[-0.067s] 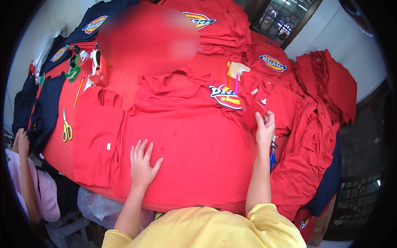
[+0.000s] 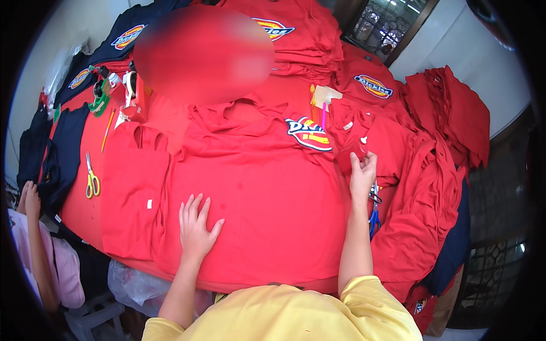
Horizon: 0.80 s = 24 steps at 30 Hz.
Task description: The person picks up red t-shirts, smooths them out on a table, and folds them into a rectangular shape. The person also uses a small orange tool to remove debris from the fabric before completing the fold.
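Note:
A red garment [image 2: 267, 210] is spread over the table in front of me, with a printed logo patch [image 2: 309, 134] near its upper right. My left hand [image 2: 197, 227] lies on it palm down, fingers spread. To the right, my right hand [image 2: 363, 175] pinches a red piece of cloth [image 2: 346, 152] between thumb and fingers beside the garment's edge. Whether that cloth is loose or part of a garment, I cannot tell. Just below this hand are blue-handled scissors [image 2: 373, 221], partly covered by my wrist. Another folded red garment [image 2: 129, 210] with a small white tag lies on the left.
Yellow-handled scissors [image 2: 92, 184], a pencil [image 2: 107, 129] and a green tape dispenser [image 2: 100, 98] lie at the left. Red garments are stacked at the back [image 2: 307, 48] and right [image 2: 449, 116]. Another person's hands [image 2: 29, 200] rest at the far left edge. A blurred patch hides part of the back.
My right hand has shifted very slightly, and the red cloth in it shows less of its flat face. My left hand stays put.

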Motion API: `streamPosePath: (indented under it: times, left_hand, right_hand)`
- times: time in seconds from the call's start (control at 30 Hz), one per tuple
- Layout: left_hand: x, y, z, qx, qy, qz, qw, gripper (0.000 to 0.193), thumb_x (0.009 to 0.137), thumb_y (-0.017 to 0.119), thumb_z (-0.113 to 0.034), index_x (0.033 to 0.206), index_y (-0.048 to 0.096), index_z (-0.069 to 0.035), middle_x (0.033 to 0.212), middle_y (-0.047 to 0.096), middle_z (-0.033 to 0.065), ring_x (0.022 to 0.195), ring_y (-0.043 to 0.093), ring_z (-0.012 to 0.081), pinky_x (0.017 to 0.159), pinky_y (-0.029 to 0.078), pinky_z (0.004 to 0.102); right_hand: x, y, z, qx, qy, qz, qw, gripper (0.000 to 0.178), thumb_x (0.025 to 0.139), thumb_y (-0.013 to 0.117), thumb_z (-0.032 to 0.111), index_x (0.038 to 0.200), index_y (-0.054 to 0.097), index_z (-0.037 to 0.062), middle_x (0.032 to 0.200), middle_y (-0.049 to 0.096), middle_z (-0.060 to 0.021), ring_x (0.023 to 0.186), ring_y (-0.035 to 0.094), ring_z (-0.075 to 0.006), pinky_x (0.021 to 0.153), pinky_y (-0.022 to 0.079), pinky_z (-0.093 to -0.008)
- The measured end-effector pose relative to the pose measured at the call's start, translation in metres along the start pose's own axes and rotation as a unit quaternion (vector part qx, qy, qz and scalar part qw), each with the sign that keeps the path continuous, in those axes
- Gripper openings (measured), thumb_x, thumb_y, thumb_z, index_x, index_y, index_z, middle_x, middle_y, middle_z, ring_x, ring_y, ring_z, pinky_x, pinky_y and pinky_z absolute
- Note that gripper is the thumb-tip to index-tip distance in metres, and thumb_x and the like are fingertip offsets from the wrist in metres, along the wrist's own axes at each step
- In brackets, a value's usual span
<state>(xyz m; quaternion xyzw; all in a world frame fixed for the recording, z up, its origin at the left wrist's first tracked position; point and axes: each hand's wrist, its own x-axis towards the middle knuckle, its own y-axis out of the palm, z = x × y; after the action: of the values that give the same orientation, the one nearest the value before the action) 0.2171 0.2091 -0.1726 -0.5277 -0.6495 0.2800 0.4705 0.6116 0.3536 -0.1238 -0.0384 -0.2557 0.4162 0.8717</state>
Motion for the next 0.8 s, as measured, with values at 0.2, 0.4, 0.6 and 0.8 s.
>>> streamPosePath:
  times: [0.2, 0.4, 0.6, 0.8]
  left_hand:
    - [-0.003, -0.001, 0.002, 0.008, -0.006, 0.000, 1.000, 0.059, 0.080, 0.075, -0.031, 0.131, 0.058, -0.005, 0.141, 0.048, 0.0136, 0.138, 0.038, 0.0330, 0.117, 0.026, 0.0519]
    - [-0.001, 0.000, 0.002, 0.009, -0.005, -0.001, 1.000, 0.058, 0.080, 0.075, -0.031, 0.130, 0.058, -0.006, 0.141, 0.049, 0.0126, 0.138, 0.038, 0.0322, 0.116, 0.026, 0.0516]
    - [-0.002, 0.000, 0.003, 0.009, -0.010, -0.002, 1.000, 0.058, 0.080, 0.075, -0.031, 0.130, 0.059, -0.006, 0.141, 0.049, 0.0124, 0.138, 0.038, 0.0321, 0.117, 0.026, 0.0517]
    - [-0.003, -0.001, 0.003, 0.003, -0.010, 0.003, 1.000, 0.060, 0.079, 0.076, -0.031, 0.131, 0.058, -0.006, 0.141, 0.049, 0.0126, 0.137, 0.038, 0.0332, 0.116, 0.026, 0.0529]
  right_hand:
    - [0.013, 0.046, -0.010, -0.173, -0.001, 0.027, 0.985, 0.047, 0.082, 0.075, 0.023, 0.112, 0.051, -0.0044, 0.084, 0.065, -0.0239, 0.083, 0.064, -0.0414, 0.076, 0.048, -0.0470]
    - [0.073, 0.092, -0.021, -0.172, -0.022, 0.037, 0.984, 0.051, 0.080, 0.077, 0.024, 0.110, 0.049, -0.0070, 0.101, 0.063, -0.0302, 0.097, 0.061, -0.0463, 0.085, 0.047, -0.0491]
    - [0.074, 0.111, -0.007, -0.146, -0.085, -0.059, 0.984, 0.048, 0.079, 0.079, 0.021, 0.102, 0.047, -0.0049, 0.095, 0.060, -0.0262, 0.094, 0.059, -0.0465, 0.083, 0.046, -0.0491]
    - [0.032, 0.112, -0.006, -0.290, -0.126, 0.080, 0.945, 0.011, 0.087, 0.064, 0.009, 0.098, 0.065, 0.0080, 0.097, 0.063, -0.0152, 0.088, 0.064, -0.0367, 0.075, 0.050, -0.0469]
